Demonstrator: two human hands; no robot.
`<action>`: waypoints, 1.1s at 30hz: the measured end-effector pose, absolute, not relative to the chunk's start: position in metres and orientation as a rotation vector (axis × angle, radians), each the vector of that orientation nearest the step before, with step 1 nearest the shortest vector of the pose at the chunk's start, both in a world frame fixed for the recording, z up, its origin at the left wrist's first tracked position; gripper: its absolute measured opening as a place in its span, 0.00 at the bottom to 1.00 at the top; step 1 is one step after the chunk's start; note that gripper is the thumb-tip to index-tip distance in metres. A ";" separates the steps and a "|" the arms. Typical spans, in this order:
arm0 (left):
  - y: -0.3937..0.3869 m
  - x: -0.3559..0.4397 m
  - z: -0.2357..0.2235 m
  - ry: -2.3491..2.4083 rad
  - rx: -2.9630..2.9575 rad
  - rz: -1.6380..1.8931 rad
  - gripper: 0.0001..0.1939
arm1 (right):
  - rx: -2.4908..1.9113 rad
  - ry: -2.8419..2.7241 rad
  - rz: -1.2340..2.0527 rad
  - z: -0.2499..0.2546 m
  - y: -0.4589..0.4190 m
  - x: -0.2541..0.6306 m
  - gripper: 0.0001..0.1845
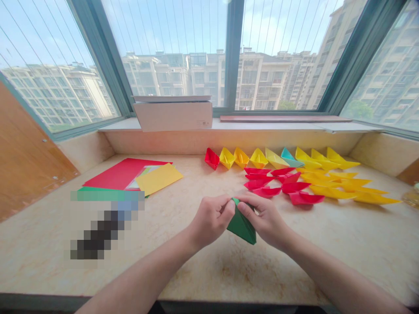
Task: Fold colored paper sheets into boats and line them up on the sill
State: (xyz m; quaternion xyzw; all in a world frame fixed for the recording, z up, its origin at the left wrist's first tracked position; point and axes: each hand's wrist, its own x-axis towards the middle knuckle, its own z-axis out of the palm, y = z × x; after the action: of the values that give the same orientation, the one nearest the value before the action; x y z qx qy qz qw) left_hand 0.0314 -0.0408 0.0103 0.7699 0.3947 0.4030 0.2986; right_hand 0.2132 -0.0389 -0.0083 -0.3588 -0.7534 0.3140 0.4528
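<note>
A folded piece of green paper [241, 224], triangular in outline, is held up over the countertop between both hands. My left hand [212, 216] pinches its upper left edge between thumb and curled fingers. On the other side my right hand [263, 213] grips the upper right edge, its thumb lying on the front face. The fingertips behind the paper are hidden. Just beyond my hands stand red paper boats [262, 190], with yellow paper boats [337, 189] to their right. A back row holds more boats, among them a teal paper boat [290, 158].
Sheets of red paper [114, 172] and yellow paper [160, 179] lie at the left on the stone countertop [183, 279]. A blurred dark patch [98, 233] is nearer me. On the window ledge sits a white box [173, 115]; windows rise behind it.
</note>
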 end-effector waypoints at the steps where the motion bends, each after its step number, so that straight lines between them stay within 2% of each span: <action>1: -0.041 0.031 0.010 1.065 2.042 1.067 0.18 | -0.894 -1.861 0.764 -0.009 -0.039 0.213 0.14; 8: -0.040 0.032 0.012 1.117 2.036 1.061 0.17 | -0.899 -1.874 0.630 -0.010 -0.041 0.212 0.12; 14: -0.044 0.030 0.018 0.958 2.035 1.027 0.17 | -0.828 -1.705 1.103 -0.007 -0.036 0.217 0.14; 17: -0.045 0.030 0.016 0.929 2.003 1.018 0.18 | -0.841 -1.665 1.219 -0.006 -0.033 0.220 0.16; 30: -0.036 0.032 0.011 0.931 1.843 1.133 0.20 | -0.964 -1.759 0.902 -0.004 -0.038 0.213 0.13; 33: -0.032 0.030 0.007 1.004 1.792 1.287 0.20 | -0.952 -1.765 0.812 -0.007 -0.036 0.214 0.19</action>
State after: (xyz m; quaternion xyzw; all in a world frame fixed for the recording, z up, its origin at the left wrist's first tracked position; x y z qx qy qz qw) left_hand 0.0299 -0.0319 0.0074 0.6923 0.3878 0.4971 0.3510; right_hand 0.2138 -0.0360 -0.0065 -0.3884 -0.7202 0.3312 0.4700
